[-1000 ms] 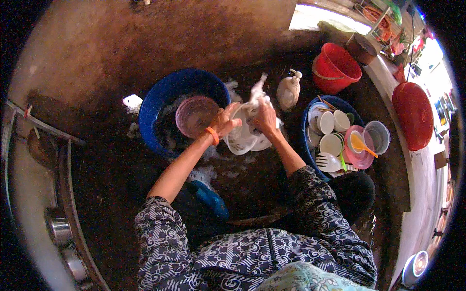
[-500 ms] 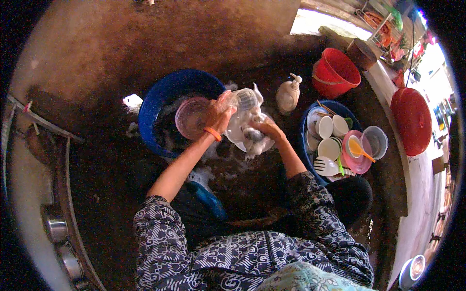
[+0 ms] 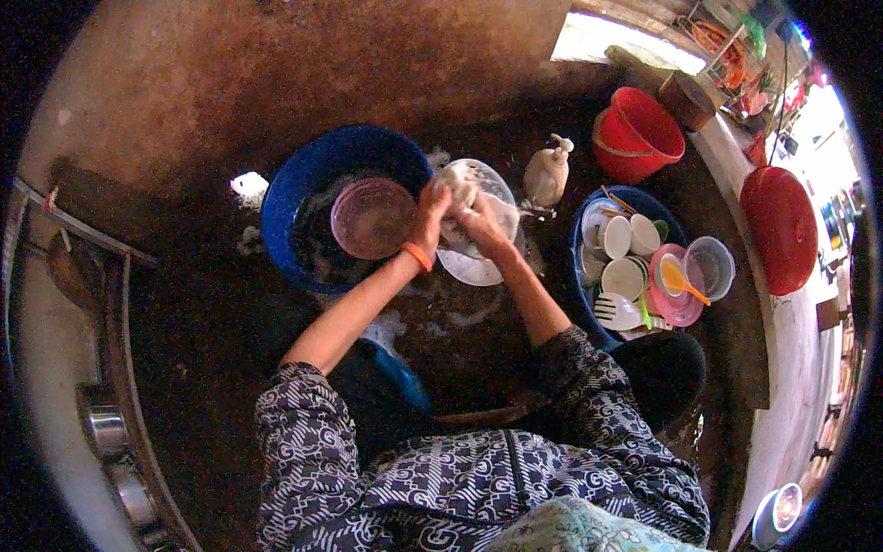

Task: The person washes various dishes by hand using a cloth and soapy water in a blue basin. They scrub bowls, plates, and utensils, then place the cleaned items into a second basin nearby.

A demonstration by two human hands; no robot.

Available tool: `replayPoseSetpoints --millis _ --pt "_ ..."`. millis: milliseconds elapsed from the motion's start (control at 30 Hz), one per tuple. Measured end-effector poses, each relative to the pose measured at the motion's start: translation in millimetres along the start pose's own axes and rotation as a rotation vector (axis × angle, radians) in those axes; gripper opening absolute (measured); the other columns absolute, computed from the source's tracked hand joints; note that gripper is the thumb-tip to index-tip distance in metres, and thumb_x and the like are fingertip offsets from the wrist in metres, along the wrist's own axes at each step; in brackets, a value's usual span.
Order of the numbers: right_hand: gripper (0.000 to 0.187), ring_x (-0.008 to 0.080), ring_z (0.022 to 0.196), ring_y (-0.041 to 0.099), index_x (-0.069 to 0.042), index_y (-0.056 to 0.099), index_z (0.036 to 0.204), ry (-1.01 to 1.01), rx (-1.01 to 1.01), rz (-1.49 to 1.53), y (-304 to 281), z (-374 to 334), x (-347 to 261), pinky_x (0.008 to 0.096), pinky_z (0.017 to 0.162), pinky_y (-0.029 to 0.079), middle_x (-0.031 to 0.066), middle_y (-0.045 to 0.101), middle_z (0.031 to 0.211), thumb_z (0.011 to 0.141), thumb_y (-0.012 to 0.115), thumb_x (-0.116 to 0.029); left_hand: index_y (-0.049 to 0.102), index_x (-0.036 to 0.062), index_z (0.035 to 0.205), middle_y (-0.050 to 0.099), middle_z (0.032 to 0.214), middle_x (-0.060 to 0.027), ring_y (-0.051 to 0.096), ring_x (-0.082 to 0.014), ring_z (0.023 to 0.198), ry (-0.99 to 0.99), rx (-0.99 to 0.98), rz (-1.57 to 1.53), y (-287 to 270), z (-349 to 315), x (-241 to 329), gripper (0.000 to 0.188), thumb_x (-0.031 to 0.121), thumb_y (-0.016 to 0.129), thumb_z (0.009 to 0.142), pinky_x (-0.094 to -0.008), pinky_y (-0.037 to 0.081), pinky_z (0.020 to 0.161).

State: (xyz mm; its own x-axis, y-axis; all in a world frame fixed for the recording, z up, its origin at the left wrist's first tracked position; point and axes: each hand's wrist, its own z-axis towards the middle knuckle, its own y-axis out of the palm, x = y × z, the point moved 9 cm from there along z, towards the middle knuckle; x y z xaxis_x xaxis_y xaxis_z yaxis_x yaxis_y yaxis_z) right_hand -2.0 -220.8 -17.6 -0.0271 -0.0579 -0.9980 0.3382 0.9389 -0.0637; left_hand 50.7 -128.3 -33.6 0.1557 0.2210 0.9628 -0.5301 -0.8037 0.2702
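Observation:
My left hand (image 3: 430, 219) and my right hand (image 3: 486, 228) are close together over the floor, between two blue tubs. A soapy whitish scrubbing cloth (image 3: 458, 181) is bunched at my fingers, with the right hand closed on it. My left hand, an orange band at its wrist, grips the near side of a clear plastic container (image 3: 499, 191); the hands partly hide it. A pale round dish or lid (image 3: 472, 270) shows below them. Left of my hands, a translucent pinkish bowl (image 3: 372, 219) sits in the large blue tub (image 3: 279, 235).
A second blue tub (image 3: 578, 267) on the right holds white cups (image 3: 616, 237), a pink bowl (image 3: 683, 313), a white slotted spatula (image 3: 616, 313) and other dishes. Behind it stand a pump bottle (image 3: 546, 175) and a red bucket (image 3: 648, 138). A red lid (image 3: 779, 230) leans at the far right.
My hands have come together, the right moving left and up with the cloth. The clear container has turned so its round opening shows. The pinkish bowl has shifted slightly in the tub.

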Motion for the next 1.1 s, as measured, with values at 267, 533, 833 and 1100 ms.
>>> replayPoseSetpoints --millis 267,533,833,1100 --pt "0.050 0.0351 0.104 0.060 -0.008 0.062 0.116 -0.131 -0.314 -0.879 20 -20 -33 0.0417 0.091 0.046 0.0205 0.065 0.107 0.069 0.068 -0.022 0.054 0.0066 0.128 0.055 0.126 -0.0106 0.051 -0.0218 0.115 -0.061 0.038 0.098 -41 6 26 0.050 0.042 0.051 0.094 -0.0322 0.038 0.099" --pt "0.036 0.0334 0.091 0.065 -0.004 0.064 0.108 -0.078 0.105 -0.426 0 -14 -29 0.0406 0.081 0.049 0.0217 0.067 0.098 0.075 0.066 -0.019 0.058 0.0047 0.122 0.062 0.114 -0.0083 0.056 -0.0168 0.105 -0.079 -0.078 0.226 -11 12 5 0.047 0.041 0.054 0.093 -0.0294 0.042 0.093" --pt "0.053 0.0321 0.101 0.060 -0.018 0.064 0.112 -0.008 -0.022 -1.075 -38 -17 -32 0.0413 0.088 0.049 0.0108 0.058 0.115 0.063 0.073 -0.032 0.062 0.0039 0.116 0.062 0.109 -0.0073 0.060 -0.0183 0.097 -0.244 0.046 0.061 -82 17 0 0.053 0.047 0.063 0.086 -0.0340 0.051 0.078" --pt "0.033 0.0140 0.096 0.056 -0.002 0.059 0.112 0.057 -0.017 0.346 -99 1 -24 0.0289 0.085 0.046 0.0058 0.062 0.106 0.091 0.053 -0.027 0.060 0.0105 0.121 0.059 0.096 -0.0038 0.059 -0.0229 0.088 -0.578 -0.349 -0.087 -37 -17 -34 0.042 0.037 0.061 0.089 -0.0442 0.058 0.069"
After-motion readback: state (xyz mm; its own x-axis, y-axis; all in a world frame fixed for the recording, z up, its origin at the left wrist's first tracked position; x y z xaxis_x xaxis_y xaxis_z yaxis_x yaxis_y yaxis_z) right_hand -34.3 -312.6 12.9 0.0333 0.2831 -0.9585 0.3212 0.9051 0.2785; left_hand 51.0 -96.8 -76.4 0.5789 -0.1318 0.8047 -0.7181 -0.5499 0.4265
